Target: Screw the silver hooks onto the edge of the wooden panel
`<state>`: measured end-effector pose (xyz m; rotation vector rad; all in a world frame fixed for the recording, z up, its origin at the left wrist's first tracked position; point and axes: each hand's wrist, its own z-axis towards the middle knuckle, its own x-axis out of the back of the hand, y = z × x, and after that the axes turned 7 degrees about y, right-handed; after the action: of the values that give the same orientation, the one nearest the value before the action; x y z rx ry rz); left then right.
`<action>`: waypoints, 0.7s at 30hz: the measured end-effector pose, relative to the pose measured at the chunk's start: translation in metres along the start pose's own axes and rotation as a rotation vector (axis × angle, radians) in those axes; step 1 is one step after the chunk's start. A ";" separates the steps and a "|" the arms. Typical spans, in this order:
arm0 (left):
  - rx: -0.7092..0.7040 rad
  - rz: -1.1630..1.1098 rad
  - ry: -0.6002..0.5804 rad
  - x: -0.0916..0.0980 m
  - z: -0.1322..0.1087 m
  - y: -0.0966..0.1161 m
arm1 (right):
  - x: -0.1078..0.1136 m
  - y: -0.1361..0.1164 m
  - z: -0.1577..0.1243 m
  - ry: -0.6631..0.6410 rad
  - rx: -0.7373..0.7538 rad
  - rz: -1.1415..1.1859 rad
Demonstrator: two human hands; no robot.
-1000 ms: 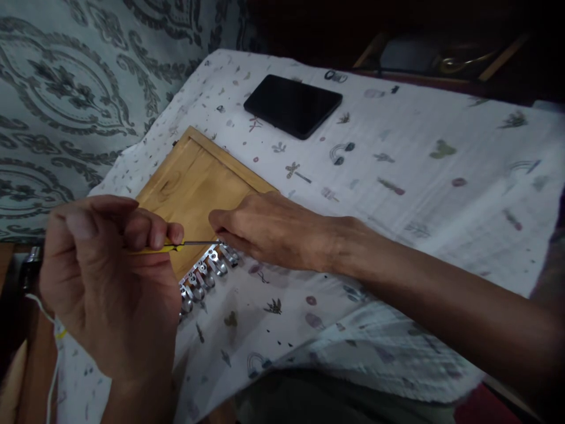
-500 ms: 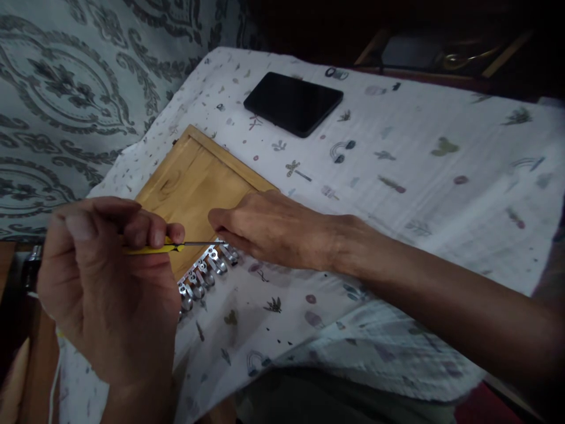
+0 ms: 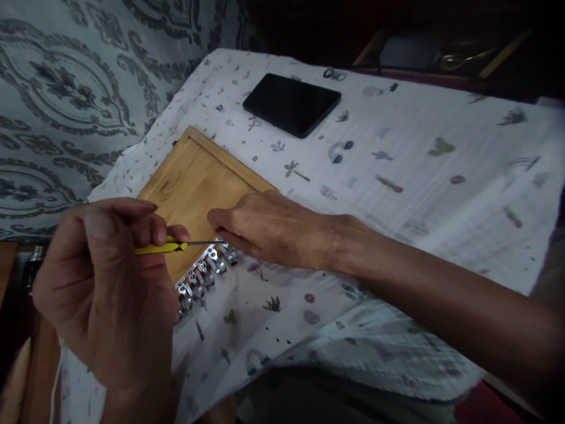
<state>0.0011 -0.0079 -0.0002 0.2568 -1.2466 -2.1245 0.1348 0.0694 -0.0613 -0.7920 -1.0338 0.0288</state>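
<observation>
My left hand [image 3: 110, 282] is closed round a small yellow-handled screwdriver [image 3: 161, 247]. Its thin shaft points right, to the top of a row of several shiny metal clips [image 3: 205, 272] along the near edge of a wooden board [image 3: 189, 182]. My right hand [image 3: 273, 227] lies on the board's right corner with its fingers curled down beside the clips; whether it pinches anything is hidden. The board rests on a white printed cloth [image 3: 397, 153].
A black phone [image 3: 291, 104] lies face up on the cloth beyond the board. A grey patterned fabric [image 3: 66, 88] hangs at the left. Dark furniture and a wooden frame [image 3: 441, 53] stand behind the cloth's far edge.
My left hand has shifted slightly right and its thumb has rolled over the screwdriver handle. The right hand and board stay put.
</observation>
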 end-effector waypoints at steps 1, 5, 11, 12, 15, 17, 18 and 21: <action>-0.020 -0.008 -0.013 0.000 0.001 -0.001 | 0.000 0.000 0.000 0.001 0.003 -0.002; -0.044 -0.068 -0.037 -0.004 0.001 -0.005 | 0.001 0.000 0.000 0.011 0.012 0.000; 0.000 -0.168 0.028 -0.014 -0.005 -0.003 | 0.002 -0.002 0.000 0.009 0.005 0.012; 0.004 -0.179 0.025 -0.014 -0.005 -0.004 | 0.002 -0.002 0.000 0.010 -0.003 0.009; 0.046 -0.243 -0.005 -0.011 -0.002 -0.008 | 0.002 -0.003 0.000 0.006 -0.015 0.007; 0.083 -0.285 -0.012 -0.009 0.001 -0.012 | 0.002 -0.003 0.000 0.001 -0.013 0.006; 0.091 -0.305 -0.022 -0.008 0.002 -0.013 | 0.003 -0.003 0.000 -0.003 -0.013 0.004; 0.078 -0.329 -0.061 -0.010 0.005 -0.016 | 0.003 -0.003 0.001 -0.021 -0.026 0.003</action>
<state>-0.0009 0.0071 -0.0126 0.4614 -1.4042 -2.3769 0.1348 0.0686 -0.0568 -0.8183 -1.0545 0.0258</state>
